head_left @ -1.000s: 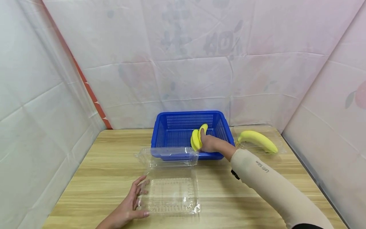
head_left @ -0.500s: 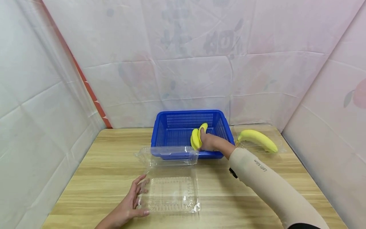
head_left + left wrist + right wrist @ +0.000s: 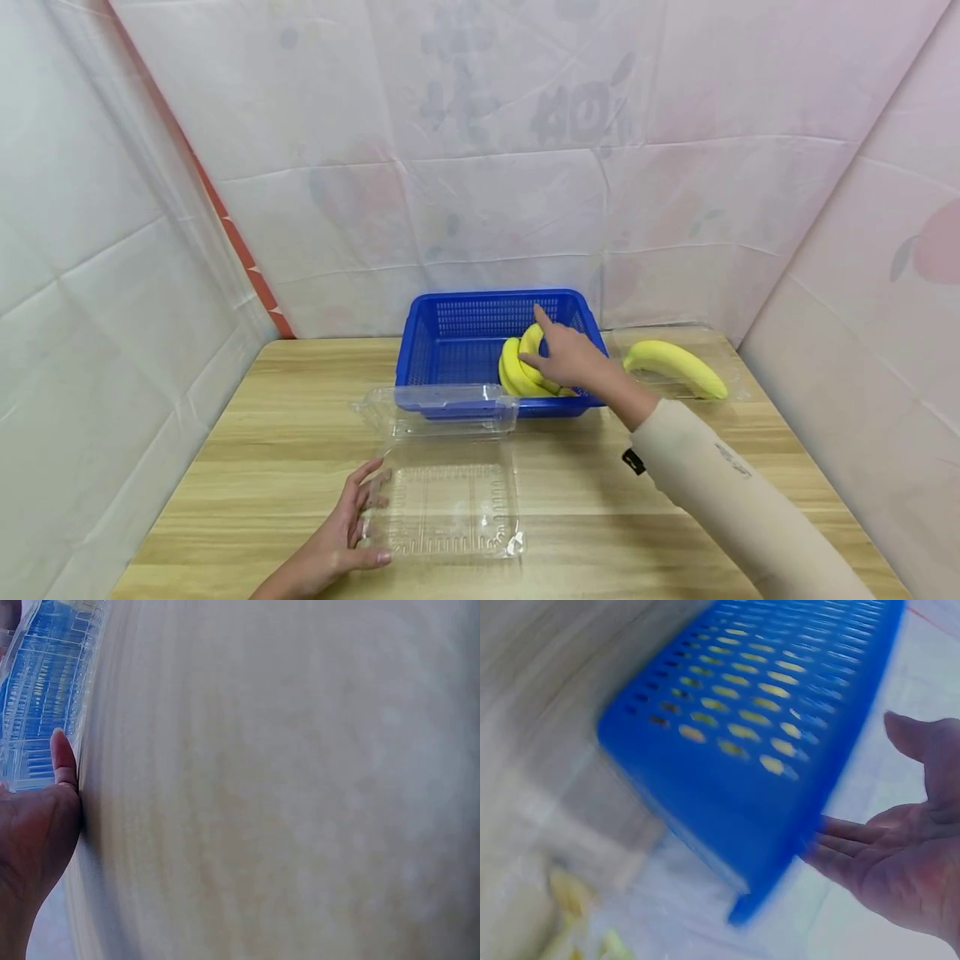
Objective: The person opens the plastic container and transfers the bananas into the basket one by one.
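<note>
Bananas (image 3: 522,364) lie in the right half of the blue basket (image 3: 457,337), which sits at the middle of the tabletop's (image 3: 637,517) far edge; right hand (image 3: 572,357) hovers over them, fingers spread and relaxed, index pointing toward the basket's far wall, thumb touching or just above the bananas, cannot tell which; right wrist view is blurred, shows the open palm (image 3: 911,862) beside the basket wall (image 3: 765,742); clear clamshell tray (image 3: 450,508) lies open near the middle of the near edge, its lid (image 3: 442,410) leaning on the basket's front; left hand (image 3: 341,537) rests flat at the tray's left side, fingers spread, thumb along its near rim; single banana (image 3: 677,367) lies in another clear tray (image 3: 678,333) at the far right corner.
</note>
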The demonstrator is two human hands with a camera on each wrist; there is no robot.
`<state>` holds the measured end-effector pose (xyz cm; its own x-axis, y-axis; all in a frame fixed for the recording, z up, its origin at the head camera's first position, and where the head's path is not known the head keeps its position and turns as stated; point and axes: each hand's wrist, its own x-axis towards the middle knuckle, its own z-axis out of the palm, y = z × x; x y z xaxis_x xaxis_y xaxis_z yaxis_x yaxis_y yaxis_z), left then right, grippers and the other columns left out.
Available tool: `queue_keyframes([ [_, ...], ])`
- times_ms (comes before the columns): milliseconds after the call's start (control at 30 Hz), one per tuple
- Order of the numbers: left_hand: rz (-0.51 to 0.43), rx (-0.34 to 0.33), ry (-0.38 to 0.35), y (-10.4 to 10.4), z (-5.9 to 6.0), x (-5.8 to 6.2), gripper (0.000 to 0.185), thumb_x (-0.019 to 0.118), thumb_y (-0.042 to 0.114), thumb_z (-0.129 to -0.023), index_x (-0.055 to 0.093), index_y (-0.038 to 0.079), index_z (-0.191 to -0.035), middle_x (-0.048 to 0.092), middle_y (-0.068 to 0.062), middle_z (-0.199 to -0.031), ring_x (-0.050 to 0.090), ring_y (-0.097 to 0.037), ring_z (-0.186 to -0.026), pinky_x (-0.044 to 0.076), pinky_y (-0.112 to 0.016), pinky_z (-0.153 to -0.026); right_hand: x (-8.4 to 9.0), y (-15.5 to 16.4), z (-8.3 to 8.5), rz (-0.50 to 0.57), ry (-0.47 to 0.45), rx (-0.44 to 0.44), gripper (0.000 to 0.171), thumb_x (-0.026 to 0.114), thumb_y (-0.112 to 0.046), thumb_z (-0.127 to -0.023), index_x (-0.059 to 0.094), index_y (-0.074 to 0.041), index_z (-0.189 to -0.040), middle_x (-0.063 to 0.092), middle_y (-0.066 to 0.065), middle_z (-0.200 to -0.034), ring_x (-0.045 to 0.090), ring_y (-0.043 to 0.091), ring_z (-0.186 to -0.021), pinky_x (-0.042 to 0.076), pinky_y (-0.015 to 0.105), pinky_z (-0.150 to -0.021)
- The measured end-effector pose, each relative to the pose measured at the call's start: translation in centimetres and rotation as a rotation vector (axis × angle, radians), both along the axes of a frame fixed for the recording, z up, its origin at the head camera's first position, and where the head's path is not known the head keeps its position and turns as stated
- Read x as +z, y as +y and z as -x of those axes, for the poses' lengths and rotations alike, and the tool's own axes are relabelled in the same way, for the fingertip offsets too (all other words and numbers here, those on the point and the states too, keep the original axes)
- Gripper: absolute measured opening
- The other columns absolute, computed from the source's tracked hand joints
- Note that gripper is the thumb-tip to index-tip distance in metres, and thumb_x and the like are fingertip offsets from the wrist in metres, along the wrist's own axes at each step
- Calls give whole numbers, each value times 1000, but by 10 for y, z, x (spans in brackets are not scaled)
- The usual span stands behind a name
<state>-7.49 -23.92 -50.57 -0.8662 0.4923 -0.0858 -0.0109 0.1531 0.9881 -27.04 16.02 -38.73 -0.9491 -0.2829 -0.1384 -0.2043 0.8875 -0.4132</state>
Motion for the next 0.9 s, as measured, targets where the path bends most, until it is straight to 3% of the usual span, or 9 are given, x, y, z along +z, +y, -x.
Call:
queue_keyframes([
  [100, 2, -2, 2, -1, -1, 0, 113, 79, 3, -91, -1, 19, -170, 9, -34, -173, 42, -8, -134, 49, -25, -101, 11, 11, -15, 37, 128, 17, 92, 63, -48, -106, 11, -12, -173, 51, 28, -161, 57, 48, -141, 50, 65, -112],
  [200, -6, -6, 10, -1, -1, -1, 114, 78, 3, -91, -2, 17, -170, 9, -34, -172, 42, -7, -134, 50, -25, -101, 16, 22, -32, 103, 187, 57, 84, 63, -45, -107, 22, -9, -171, 48, 26, -164, 46, 49, -151, 44, 68, -118],
  [333, -17, -4, 16, -1, -1, -1, 114, 78, 1, -91, -2, 15, -170, 9, -35, -172, 42, -7, -133, 50, -25, -101, 16, 33, -56, 157, 236, 122, 75, 62, -42, -108, 33, -8, -168, 49, 22, -165, 48, 46, -151, 45, 66, -119],
  [467, -11, 3, 9, 0, -1, -1, 113, 78, 2, -91, -1, 15, -170, 10, -35, -172, 42, -7, -134, 49, -24, -101, 11, 40, -78, 187, 249, 159, 65, 64, -41, -108, 45, -9, -162, 59, 17, -157, 58, 40, -143, 52, 61, -113],
  [567, 4, 8, 13, 0, -1, -1, 111, 78, 3, -92, 0, 14, -169, 10, -37, -171, 42, -6, -134, 48, -24, -101, 1, 40, -94, 235, 266, 178, 49, 67, -37, -106, 61, -10, -147, 72, 10, -136, 71, 28, -123, 62, 49, -98],
  [633, 15, 18, 20, 0, -1, -2, 110, 78, 3, -91, 1, 12, -169, 10, -38, -171, 42, -5, -134, 47, -23, -101, -8, 38, -103, 278, 274, 205, 35, 69, -35, -105, 69, -13, -133, 76, 2, -120, 73, 18, -108, 64, 41, -89],
  [733, 22, 27, 34, 0, -1, -4, 109, 78, 3, -90, 2, 12, -168, 10, -39, -171, 42, -4, -134, 45, -23, -99, -24, 33, -116, 335, 260, 281, 22, 71, -33, -104, 72, -18, -121, 75, -4, -106, 72, 13, -98, 64, 33, -84],
  [900, 19, 21, 58, 0, 2, -5, 112, 78, 2, -89, 0, 12, -169, 11, -41, -170, 42, -7, -135, 46, -23, -99, -46, 18, -135, 375, 57, 335, 50, 70, -45, -103, 63, -11, -139, 74, 6, -120, 73, 25, -109, 63, 38, -90],
])
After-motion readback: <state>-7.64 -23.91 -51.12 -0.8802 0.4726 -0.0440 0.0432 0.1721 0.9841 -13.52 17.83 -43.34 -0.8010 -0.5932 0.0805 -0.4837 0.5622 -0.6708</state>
